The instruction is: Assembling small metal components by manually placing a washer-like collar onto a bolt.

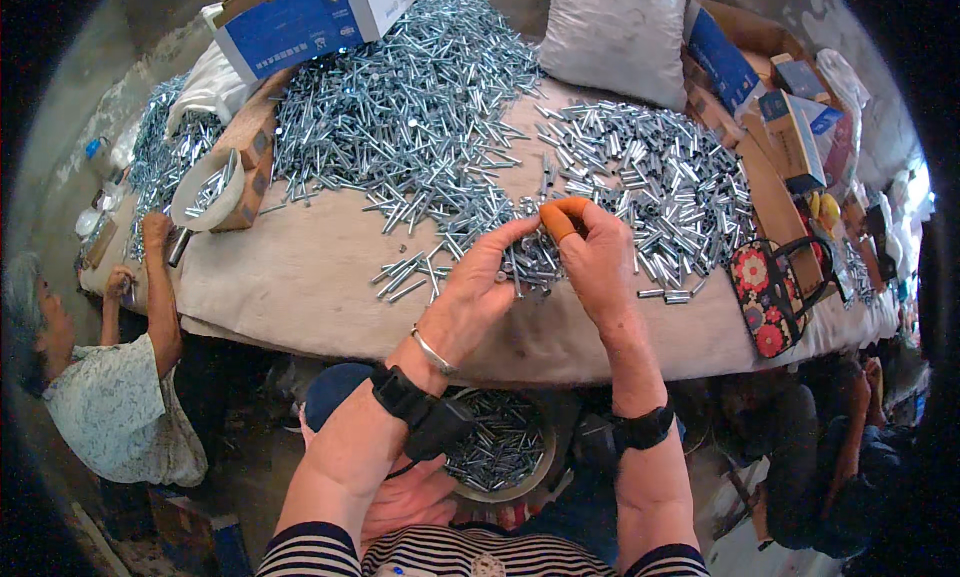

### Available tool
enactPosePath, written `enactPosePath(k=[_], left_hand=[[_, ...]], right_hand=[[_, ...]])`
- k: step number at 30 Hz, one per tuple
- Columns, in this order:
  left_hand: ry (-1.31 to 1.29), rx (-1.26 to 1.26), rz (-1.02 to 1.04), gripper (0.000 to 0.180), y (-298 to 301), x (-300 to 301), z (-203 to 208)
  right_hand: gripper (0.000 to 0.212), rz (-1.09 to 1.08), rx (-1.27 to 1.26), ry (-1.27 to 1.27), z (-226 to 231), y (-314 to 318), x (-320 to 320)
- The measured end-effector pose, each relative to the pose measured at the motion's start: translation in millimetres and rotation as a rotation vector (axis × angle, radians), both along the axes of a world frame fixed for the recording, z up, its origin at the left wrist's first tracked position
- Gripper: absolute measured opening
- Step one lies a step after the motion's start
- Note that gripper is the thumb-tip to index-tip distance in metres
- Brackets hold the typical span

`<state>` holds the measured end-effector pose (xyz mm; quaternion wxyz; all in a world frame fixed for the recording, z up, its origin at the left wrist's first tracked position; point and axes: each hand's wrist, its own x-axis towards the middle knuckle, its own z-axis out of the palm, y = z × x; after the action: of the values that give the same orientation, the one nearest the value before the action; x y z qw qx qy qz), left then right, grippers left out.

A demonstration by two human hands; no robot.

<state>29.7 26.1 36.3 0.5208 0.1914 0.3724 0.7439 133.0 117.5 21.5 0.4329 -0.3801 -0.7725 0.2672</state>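
Note:
Above the table edge my left hand [475, 279] and my right hand [598, 262] meet fingertip to fingertip. Orange covers wrap the thumb and forefinger of my right hand, which are pinched together. My left hand is closed too, its thumb and forefinger reaching to the right fingertips; what either pinch holds is too small to make out. Loose metal bolts [535, 262] lie beneath and between the hands. Beyond my left hand spreads a large heap of silvery bolts [410, 97]. Beside my right hand is a pile of short metal tubes [660, 182].
A white sack [615, 42] and a blue-and-white carton [295, 22] stand at the back. Right lies a flowered bag [768, 297]. A bucket of metal parts [498, 447] sits below the table edge. Left, a person [115, 387] works near a white bowl [208, 189].

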Motion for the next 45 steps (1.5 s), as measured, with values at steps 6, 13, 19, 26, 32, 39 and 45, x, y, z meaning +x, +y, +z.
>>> enactPosePath(k=[6, 13, 19, 26, 32, 39, 45], left_hand=[[-0.268, 0.073, -0.063, 0.011, 15.5, -17.0, -17.0], [-0.048, 0.052, 0.072, 0.011, 14.8, -20.6, -17.2], [-0.125, 0.075, -0.060, 0.014, 19.2, -20.3, -27.8], [-0.234, 0.082, -0.082, 0.017, 35.4, -32.6, -51.8], [-0.444, 0.019, -0.244, 0.018, 41.8, -32.3, -51.4], [0.084, 0.173, 0.093, 0.017, 6.9, -2.5, -18.5], [0.018, 0.152, 0.067, 0.015, 9.3, -6.8, -20.4]], right_hand=[[0.017, 0.109, -0.113, 0.308, -4.8, -5.5, -10.9], [0.016, 0.103, 0.082, 0.195, 9.2, -20.5, -11.8], [0.016, 0.078, 0.279, -0.123, 9.9, -22.5, -7.9], [0.018, 0.061, 0.301, -0.302, 10.6, -23.3, -5.1], [0.019, 0.043, 0.251, -0.278, 6.7, -18.2, -3.2], [0.015, 0.030, 0.260, -0.282, 5.4, -16.3, -4.0], [0.014, 0.026, 0.462, -0.121, 9.2, -11.4, -6.8]])
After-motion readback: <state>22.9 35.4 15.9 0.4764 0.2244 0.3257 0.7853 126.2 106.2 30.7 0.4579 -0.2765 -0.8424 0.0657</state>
